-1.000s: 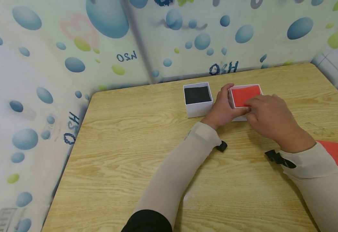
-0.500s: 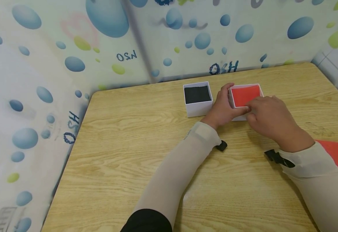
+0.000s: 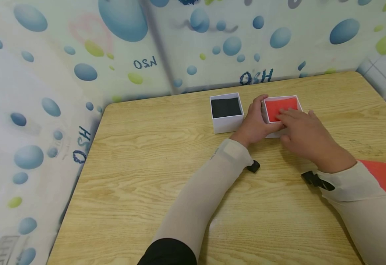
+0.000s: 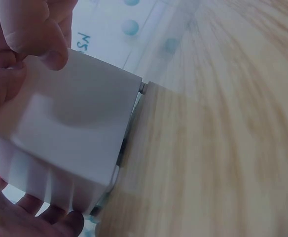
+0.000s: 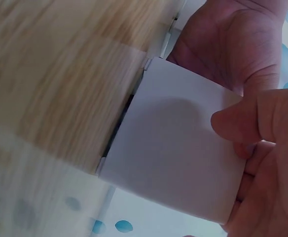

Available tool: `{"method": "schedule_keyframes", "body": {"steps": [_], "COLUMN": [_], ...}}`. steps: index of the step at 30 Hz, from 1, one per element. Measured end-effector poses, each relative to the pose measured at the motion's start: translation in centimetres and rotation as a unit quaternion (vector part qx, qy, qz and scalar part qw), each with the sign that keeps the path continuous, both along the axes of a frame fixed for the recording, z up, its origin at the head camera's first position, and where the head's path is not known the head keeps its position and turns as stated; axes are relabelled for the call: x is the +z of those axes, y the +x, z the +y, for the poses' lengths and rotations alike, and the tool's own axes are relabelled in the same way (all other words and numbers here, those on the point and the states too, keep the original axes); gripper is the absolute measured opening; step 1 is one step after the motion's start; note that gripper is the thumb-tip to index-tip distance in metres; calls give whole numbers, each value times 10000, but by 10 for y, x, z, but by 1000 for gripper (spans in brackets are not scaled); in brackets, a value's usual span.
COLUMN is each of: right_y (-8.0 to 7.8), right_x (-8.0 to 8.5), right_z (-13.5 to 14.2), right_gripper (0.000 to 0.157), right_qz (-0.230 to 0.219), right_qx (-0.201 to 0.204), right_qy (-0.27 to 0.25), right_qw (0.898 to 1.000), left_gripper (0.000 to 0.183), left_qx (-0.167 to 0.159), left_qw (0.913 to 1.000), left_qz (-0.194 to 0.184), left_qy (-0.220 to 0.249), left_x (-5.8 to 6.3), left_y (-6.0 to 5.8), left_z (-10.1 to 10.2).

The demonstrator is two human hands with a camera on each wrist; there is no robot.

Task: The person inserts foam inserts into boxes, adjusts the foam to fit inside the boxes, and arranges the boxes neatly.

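Observation:
My left hand [image 3: 255, 124] grips a small white open-topped box [image 4: 75, 116], fingers around its left side and thumb along the near wall. A flat red sheet [image 3: 273, 105], paper-like, fills the top of that box. My right hand [image 3: 307, 137] reaches over the near rim, its fingers stretched out and touching the red sheet. In the right wrist view, the right thumb lies by the upper part of the white box's near wall [image 5: 168, 153]. What lies under the sheet is hidden.
Left of my left hand stands a second white box [image 3: 228, 124] with a black sheet [image 3: 226, 107] inside. Another red sheet [image 3: 384, 176] lies at the right, partly behind my right sleeve. The wooden table [image 3: 130, 176] meets a bubble-patterned backdrop [image 3: 113, 70].
My right fingers have moved from curled at the box's near rim to stretched out over the red sheet. The left hand keeps holding the box in place.

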State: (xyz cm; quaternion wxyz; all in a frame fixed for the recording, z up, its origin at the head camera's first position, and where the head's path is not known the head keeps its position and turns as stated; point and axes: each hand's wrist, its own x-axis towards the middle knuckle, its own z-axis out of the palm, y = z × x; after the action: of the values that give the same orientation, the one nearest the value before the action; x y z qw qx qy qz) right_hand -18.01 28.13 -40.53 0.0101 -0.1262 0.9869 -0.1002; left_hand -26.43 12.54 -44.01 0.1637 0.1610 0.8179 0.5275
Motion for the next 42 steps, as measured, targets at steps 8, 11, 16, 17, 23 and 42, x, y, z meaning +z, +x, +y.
{"method": "schedule_keyframes", "body": {"steps": [8, 11, 16, 17, 23, 42], "right_y": [0, 0, 0, 0, -1, 34], "right_x": [0, -1, 0, 1, 7, 48], "right_z": [-1, 0, -1, -1, 0, 15], "right_gripper": [56, 56, 57, 58, 59, 72], "right_qz": [62, 89, -4, -58, -174, 162], "right_qx": [44, 56, 43, 23, -148, -529], "right_qy": [-37, -52, -152, -198, -549, -963], "right_qw": [10000, 9999, 9999, 9998, 9982, 9938], "left_gripper": [102, 102, 102, 103, 102, 103], "left_qx": [-28, -18, -3, -3, 1, -62], "left_qw": [10000, 10000, 10000, 10000, 10000, 9999], "left_qz": [29, 34, 44, 43, 37, 84], "left_qy": [31, 4, -20, -26, -56, 26], "left_x": [1, 1, 1, 1, 1, -1], "left_y": [0, 0, 0, 1, 1, -1], "left_z": [0, 0, 0, 0, 1, 0]}}
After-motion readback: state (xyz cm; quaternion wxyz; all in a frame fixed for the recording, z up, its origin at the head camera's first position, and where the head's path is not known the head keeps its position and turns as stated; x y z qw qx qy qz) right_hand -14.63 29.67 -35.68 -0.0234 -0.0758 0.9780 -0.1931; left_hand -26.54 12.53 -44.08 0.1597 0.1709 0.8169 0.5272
